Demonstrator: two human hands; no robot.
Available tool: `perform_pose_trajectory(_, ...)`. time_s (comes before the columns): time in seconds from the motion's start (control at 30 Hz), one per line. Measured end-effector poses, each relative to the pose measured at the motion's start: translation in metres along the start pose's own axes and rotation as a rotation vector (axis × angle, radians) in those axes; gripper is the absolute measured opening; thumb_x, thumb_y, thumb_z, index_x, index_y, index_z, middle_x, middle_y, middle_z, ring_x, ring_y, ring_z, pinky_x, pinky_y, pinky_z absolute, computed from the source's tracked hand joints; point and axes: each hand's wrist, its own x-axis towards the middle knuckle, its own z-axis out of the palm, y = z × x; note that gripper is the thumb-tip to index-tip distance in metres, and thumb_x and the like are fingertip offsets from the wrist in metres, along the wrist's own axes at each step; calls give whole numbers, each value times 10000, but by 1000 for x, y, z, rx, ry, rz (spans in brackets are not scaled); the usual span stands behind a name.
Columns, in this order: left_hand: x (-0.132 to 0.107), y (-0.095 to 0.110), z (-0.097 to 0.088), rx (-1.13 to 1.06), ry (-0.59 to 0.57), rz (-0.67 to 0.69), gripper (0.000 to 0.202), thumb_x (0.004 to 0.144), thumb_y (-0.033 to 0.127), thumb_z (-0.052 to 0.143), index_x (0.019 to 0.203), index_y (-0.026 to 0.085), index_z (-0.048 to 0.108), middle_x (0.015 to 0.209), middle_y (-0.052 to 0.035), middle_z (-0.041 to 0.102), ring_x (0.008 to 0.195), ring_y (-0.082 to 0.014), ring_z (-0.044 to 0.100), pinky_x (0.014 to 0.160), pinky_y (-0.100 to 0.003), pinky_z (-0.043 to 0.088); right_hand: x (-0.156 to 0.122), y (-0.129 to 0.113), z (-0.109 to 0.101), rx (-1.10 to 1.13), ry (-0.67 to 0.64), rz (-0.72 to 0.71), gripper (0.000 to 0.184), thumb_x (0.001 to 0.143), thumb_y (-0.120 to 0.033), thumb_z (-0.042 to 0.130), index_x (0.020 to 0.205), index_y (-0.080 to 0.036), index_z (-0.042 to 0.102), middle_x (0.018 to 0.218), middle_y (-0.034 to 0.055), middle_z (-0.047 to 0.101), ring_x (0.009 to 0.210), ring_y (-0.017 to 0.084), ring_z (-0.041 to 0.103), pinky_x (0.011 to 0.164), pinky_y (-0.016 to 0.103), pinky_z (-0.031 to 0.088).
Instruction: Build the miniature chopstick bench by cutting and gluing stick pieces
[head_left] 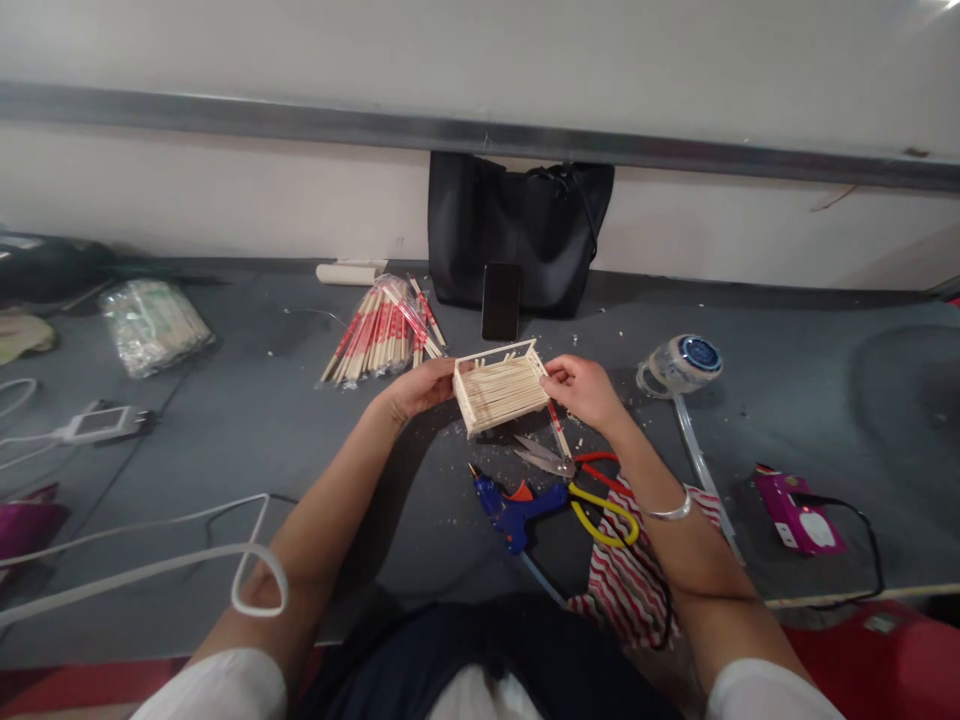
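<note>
A small box-like model made of wooden sticks (501, 388) is held up over the grey table (247, 430). My left hand (421, 387) grips its left end with fingers closed round the edge. My right hand (579, 388) pinches its right end. Just below the model lie a loose red-printed stick (557, 428), a pair of shears with red and yellow handles (581, 480) and a blue glue gun (515, 508).
A bundle of wrapped chopsticks (381, 338) lies behind my left hand. A phone (502, 300) leans on a black bag (517, 232). A tape roll (681, 362), a magenta device (798, 512), a striped cloth (630, 580), white cables (150, 560) and a plastic packet (154, 322) surround.
</note>
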Motion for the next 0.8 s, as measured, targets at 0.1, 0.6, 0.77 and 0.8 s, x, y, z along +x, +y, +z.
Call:
perform_pose_trajectory(0.1, 1, 3, 2, 20, 134, 34, 283, 812, 408, 775, 863, 130, 785, 938, -130, 807, 1055, -284, 731, 998, -373, 543, -2, -5, 7, -64, 62, 27, 27, 706, -201, 658, 732, -208, 655, 652, -10, 705, 620, 157, 662, 666, 278, 515)
perform_pose_trajectory(0.6, -12, 6, 11, 173, 119, 176, 480, 631, 288, 942, 1058, 143, 778, 1091, -107, 789, 1067, -262, 705, 986, -351, 498, -13, -8, 19, -70, 13, 9, 78, 803, -300, 619, 803, -241, 567, 513, -73, 574, 489, 153, 592, 554, 271, 461)
perform_pose_trajectory(0.77, -12, 8, 14, 287, 106, 179, 360, 669, 259, 892, 1005, 166, 805, 1086, -88, 795, 1087, -265, 698, 990, -359, 496, -13, -9, 19, -95, -16, 17, 88, 825, -297, 612, 788, -237, 560, 503, -79, 551, 462, 139, 561, 541, 261, 434)
perform_pose_trajectory(0.8, -12, 8, 14, 302, 105, 181, 354, 673, 269, 888, 1002, 167, 809, 1082, -88, 797, 1083, -267, 697, 991, -362, 494, -13, -10, 19, -93, -22, 24, 88, 827, -295, 611, 788, -237, 558, 501, -80, 545, 459, 137, 556, 540, 260, 430)
